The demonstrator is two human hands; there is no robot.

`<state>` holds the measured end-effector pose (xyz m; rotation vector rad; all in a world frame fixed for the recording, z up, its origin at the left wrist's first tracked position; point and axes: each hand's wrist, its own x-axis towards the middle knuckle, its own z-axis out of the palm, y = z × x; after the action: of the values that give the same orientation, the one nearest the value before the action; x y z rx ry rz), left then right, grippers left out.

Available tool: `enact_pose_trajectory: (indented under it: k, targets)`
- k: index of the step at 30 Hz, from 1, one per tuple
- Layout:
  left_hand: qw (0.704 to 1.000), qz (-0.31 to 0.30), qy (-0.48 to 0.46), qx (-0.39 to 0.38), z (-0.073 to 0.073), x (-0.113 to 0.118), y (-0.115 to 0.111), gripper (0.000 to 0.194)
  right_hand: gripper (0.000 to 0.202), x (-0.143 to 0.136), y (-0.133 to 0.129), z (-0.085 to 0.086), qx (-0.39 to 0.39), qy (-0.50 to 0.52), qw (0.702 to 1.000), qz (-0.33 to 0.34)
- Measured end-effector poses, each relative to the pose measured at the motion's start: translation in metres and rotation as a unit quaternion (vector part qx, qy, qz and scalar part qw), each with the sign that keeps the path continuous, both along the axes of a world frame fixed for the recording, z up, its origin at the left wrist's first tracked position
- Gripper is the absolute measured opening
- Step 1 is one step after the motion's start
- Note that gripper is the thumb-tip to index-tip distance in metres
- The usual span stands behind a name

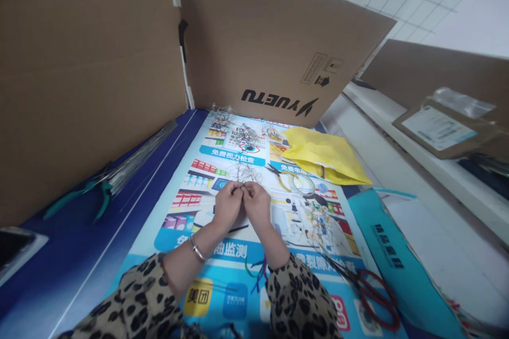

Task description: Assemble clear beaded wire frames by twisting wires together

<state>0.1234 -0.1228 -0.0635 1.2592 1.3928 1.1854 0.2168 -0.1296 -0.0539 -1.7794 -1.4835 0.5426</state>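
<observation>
Both hands meet at the middle of a printed poster mat (pixel 234 249). My left hand (pixel 228 204) has its fingers pinched, and my right hand (pixel 256 202) is pinched close against it, fingertips touching. Just beyond the fingertips a tangle of thin wire (pixel 243 170) spreads out, and the fingers close on its near end. What exactly lies between the fingertips is too small to make out. Green and purple wires (pixel 258 270) lie between the forearms. Right of the hands are yellow-handled pliers (pixel 280 176) and a roll of clear tape (pixel 303 184).
Red-handled scissors (pixel 376 296) lie at the lower right by a teal package (pixel 397 259). A yellow bag (pixel 326 153) rests at the upper right. Teal pliers (pixel 104 196) and straight wires (pixel 139 156) are at the left. Cardboard panels (pixel 270 37) stand behind. More wire bundles (pixel 246 135) lie beyond the hands.
</observation>
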Motion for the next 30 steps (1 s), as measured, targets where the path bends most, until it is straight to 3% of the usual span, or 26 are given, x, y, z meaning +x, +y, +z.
enact_pose_trajectory:
  k: [18, 25, 30]
  targets:
    - [0.999, -0.024, 0.047, 0.005, 0.008, 0.001, -0.006, 0.019, 0.019, 0.002, -0.001, -0.003, 0.045, -0.102, 0.994, 0.018]
    - [0.99, -0.064, 0.121, 0.022, 0.008, 0.0, -0.006, 0.027, 0.021, 0.006, -0.001, -0.01, 0.068, -0.144, 0.987, 0.036]
    - [0.99, -0.071, 0.12, 0.021, 0.006, 0.001, -0.006, 0.031, 0.02, 0.007, 0.0, -0.015, 0.076, -0.142, 0.986, 0.03]
